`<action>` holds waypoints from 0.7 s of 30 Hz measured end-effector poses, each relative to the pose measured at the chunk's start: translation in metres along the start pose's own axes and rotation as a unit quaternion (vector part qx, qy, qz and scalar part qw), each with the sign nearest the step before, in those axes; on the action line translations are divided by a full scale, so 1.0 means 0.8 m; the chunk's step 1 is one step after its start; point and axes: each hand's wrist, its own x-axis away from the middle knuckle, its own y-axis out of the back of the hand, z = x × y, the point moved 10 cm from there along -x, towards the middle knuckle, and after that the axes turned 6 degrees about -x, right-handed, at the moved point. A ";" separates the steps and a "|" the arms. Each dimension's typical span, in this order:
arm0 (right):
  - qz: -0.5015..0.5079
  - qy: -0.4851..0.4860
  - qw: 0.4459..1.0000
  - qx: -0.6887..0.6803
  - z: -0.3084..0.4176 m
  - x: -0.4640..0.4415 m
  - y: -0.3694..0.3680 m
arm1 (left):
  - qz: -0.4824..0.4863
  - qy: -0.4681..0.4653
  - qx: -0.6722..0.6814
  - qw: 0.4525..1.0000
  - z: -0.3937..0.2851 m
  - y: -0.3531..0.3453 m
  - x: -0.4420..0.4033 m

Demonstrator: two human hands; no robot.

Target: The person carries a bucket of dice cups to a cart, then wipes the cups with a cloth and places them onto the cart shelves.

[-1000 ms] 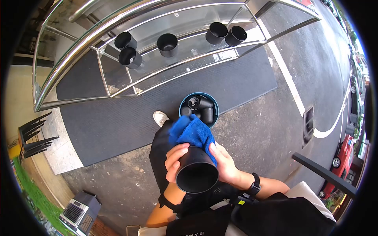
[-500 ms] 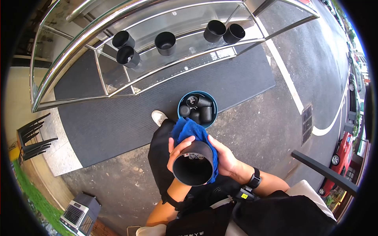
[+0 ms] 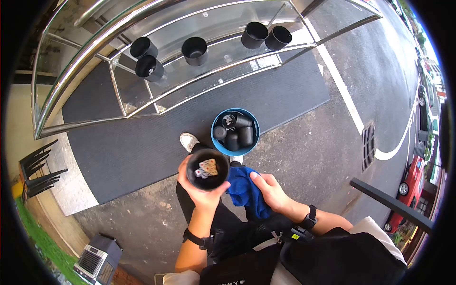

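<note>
My left hand [image 3: 202, 195] is wrapped round a black dice cup [image 3: 222, 165], which is tilted so that its open mouth faces me. Several pale dice [image 3: 207, 168] lie together inside the cup. My right hand [image 3: 273, 192] grips a crumpled blue cloth [image 3: 247, 189], with the thumb pressed on top. The cloth hangs just to the right of the cup; whether the two touch I cannot tell. Beyond my hands, a blue bucket [image 3: 258, 135] on the ground holds several black cups [image 3: 244, 135]; one of them has clear or whitish bits inside.
A metal-framed glass shelf [image 3: 209, 76] stands ahead, with several black cups [image 3: 194, 50] on it. A dark mat [image 3: 128, 152] lies beneath. My white shoe [image 3: 189, 141] is beside the bucket. At right are a black bar [image 3: 389, 204] and a drain grate [image 3: 368, 147].
Both hands were at the cup, the cloth wrapped against its outside. Now the left hand alone holds the cup, moved up and left with its dice more visible; the right hand has drawn the cloth away.
</note>
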 end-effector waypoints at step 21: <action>-0.261 -0.083 0.961 0.036 -0.182 0.012 0.269 | 0.240 0.400 -0.453 0.760 0.398 -0.177 0.008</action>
